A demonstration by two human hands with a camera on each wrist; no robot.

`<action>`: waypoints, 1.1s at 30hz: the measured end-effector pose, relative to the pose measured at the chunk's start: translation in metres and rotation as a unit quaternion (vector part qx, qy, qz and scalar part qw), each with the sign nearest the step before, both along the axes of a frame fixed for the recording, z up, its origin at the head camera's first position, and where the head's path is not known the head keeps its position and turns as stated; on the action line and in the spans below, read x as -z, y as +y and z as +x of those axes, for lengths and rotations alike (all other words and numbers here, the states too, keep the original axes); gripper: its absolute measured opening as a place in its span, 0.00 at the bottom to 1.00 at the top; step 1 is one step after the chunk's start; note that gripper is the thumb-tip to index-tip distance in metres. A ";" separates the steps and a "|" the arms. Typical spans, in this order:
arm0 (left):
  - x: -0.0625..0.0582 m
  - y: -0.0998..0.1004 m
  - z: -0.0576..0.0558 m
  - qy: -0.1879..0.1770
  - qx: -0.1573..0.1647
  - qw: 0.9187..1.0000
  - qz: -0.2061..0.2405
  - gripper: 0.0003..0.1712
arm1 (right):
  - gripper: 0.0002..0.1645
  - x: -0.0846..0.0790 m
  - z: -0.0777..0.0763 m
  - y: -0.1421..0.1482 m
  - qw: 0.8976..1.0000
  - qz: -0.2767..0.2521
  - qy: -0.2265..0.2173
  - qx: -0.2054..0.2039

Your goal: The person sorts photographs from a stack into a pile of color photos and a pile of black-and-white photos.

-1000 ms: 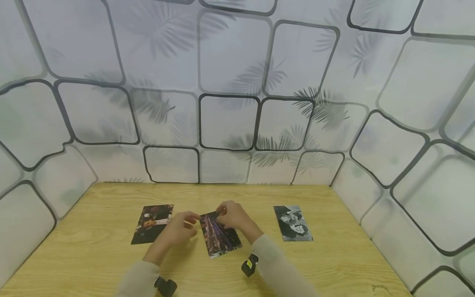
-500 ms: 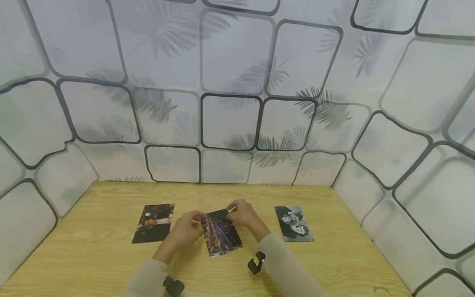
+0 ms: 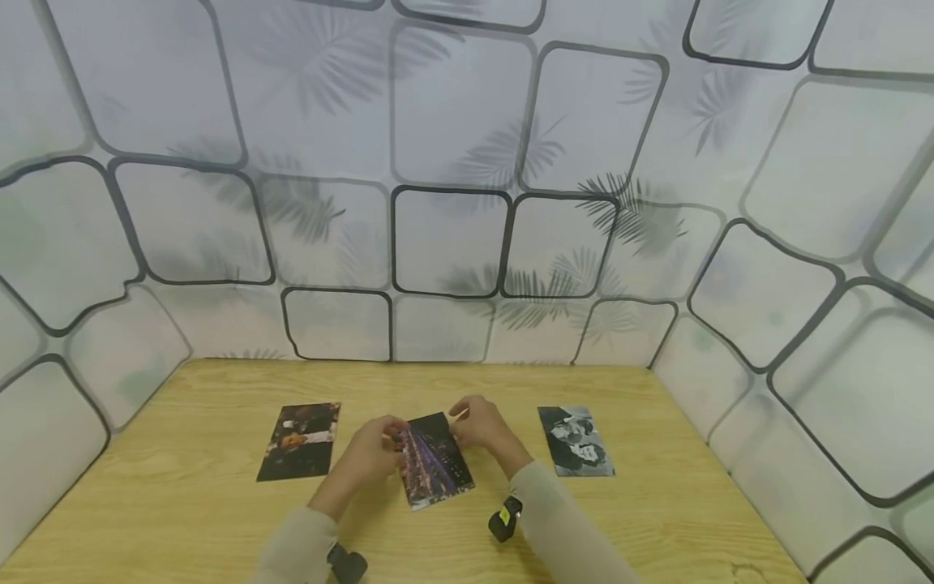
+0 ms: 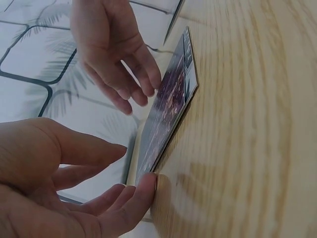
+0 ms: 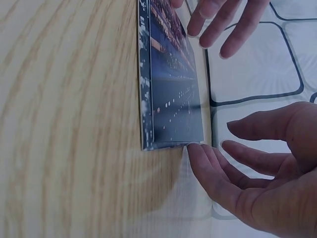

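Yellow wood-grain surface [image 3: 409, 547] is filling the lower frame; at its centre, left hand [image 3: 370, 450] and right hand [image 3: 481, 423], fingers relaxed, are touching opposite edges of purple-black rectangular photo-card stack [image 3: 441, 464]; uneven pushing is risking to skew the upper card [image 5: 173, 99].

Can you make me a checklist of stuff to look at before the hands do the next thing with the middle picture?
1. Left hand at the edge of the middle picture: ok, touching it.
2. Right hand across from it: ok, a fingertip is at the edge.
3. Edges lined up: not ok; another picture underneath seems to peek out.
4. How many are stacked there: cannot tell.
5. Picture on the left out of the way: ok, apart from the middle one.
6. Black-and-white picture out of the way: ok, apart on the right.
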State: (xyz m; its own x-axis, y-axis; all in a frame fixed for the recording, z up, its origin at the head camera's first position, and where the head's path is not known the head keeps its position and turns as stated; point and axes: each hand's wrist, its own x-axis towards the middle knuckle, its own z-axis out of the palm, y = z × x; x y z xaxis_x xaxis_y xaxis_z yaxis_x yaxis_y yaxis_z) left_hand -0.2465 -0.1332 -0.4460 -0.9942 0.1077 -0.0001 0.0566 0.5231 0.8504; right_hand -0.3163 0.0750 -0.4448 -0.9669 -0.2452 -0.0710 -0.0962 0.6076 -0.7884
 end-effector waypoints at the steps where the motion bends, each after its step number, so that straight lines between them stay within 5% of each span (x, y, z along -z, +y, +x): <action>1: 0.001 0.000 0.000 0.000 0.000 1.000 0.001 0.28 | 0.20 0.000 0.000 0.000 1.000 -0.001 -0.001 0.000; 18: 0.000 0.000 -0.004 0.018 -0.022 0.999 -0.014 0.31 | 0.20 0.000 0.003 0.000 0.999 -0.030 -0.013 -0.006; 28: 0.000 -0.002 -0.003 0.014 -0.040 0.999 0.025 0.32 | 0.20 0.003 0.005 -0.001 0.999 -0.035 -0.019 -0.016; 33: -0.001 -0.001 -0.003 0.020 -0.044 0.999 0.001 0.33 | 0.21 0.006 0.005 -0.001 0.999 -0.043 -0.015 -0.023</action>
